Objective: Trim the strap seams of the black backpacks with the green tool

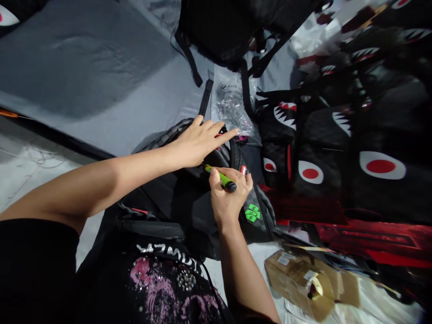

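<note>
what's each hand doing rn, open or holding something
Left hand: open, fingers spread on the black bag.
Right hand: closed, holding a green pen-like tool.

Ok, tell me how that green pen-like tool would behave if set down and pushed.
The green tool is probably stiff, judging by its straight body. Its slim, seemingly rounded shape suggests it could roll. It is likely light, being small beside the right hand holding it.

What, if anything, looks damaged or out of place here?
The cardboard box at lower right looks damaged: its end appears to gape around a ragged opening. Around the right hand, its green tool and the black bag, nothing stands out.
</note>
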A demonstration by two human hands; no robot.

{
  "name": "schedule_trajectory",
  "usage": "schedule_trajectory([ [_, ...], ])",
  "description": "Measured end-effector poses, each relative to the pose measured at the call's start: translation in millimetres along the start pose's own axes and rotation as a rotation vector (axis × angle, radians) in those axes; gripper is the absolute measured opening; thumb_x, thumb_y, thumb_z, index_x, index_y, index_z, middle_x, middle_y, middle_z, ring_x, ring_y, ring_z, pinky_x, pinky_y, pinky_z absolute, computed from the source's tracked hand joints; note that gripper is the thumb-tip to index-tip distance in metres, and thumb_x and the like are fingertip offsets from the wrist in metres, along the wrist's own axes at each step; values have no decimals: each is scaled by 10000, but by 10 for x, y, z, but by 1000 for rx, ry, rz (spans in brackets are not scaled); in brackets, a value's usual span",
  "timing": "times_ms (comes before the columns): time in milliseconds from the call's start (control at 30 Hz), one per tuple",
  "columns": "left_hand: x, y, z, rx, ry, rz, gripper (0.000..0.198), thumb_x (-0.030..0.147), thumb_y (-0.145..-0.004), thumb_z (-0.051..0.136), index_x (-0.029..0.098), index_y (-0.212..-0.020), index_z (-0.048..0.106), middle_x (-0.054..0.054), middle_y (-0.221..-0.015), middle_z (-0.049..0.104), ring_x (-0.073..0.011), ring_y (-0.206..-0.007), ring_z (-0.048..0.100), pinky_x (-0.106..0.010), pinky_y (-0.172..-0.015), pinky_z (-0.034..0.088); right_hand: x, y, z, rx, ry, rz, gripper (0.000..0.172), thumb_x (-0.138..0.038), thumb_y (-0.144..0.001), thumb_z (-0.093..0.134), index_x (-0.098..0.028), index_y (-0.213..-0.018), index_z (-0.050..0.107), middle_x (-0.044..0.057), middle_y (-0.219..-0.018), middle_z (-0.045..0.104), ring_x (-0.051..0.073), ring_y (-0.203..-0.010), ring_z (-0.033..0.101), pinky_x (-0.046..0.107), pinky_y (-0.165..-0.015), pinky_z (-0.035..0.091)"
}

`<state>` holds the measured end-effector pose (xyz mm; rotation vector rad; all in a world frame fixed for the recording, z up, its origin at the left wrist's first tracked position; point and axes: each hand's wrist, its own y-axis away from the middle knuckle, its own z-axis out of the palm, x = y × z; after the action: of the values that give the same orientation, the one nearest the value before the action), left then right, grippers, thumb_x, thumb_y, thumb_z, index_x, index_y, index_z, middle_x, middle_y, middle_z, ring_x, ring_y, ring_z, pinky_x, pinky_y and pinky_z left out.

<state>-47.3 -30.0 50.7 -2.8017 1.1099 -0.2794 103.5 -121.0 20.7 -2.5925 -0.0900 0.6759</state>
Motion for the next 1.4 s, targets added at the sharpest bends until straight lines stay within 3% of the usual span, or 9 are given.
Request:
schedule_trajectory([
  [433, -9, -11, 3, -6, 30, -11, 838, 166, -856, 600, 160, -1582, 182, -185, -1564, 350, -346, -1358, 418, -487, -1113, 264, -65, -17, -31, -35, -15, -24, 219, -412, -902, 629, -240, -863, 758, 45, -906, 731, 250, -991, 677, 614, -1132, 258],
  [1100, 6, -28, 5, -34, -13, -21, 900, 207, -832, 636, 179, -1587, 147, -165, -1568, 356, -328, -1341, 434, -458, -1110, 275, -52, -56, -75, -46, -1, -34, 252, -440, -908, 605, -235, -855, 741, 52, -899, 755, 249, -935, 688, 581, -1108, 282],
  [1267, -73, 39, -133, -92, 2, -72, 1113, 249, -766, 737, 218, -1596, -4, -180, -1637, 202, -358, -1449, 301, -478, -1154, 243, -78, -31, -118, -77, -91, -109, 174, -367, -921, 602, -240, -865, 708, -8, -860, 779, 198, -827, 712, 498, -1132, 280],
  [1400, -170, 168, -385, -273, 92, -215, 1246, 321, -725, 778, 265, -1579, -127, -188, -1668, 59, -415, -1501, 165, -579, -1144, 266, -122, 26, -161, -20, -92, -161, 149, -334, -921, 607, -223, -870, 693, -3, -848, 779, 198, -810, 718, 490, -1136, 265],
])
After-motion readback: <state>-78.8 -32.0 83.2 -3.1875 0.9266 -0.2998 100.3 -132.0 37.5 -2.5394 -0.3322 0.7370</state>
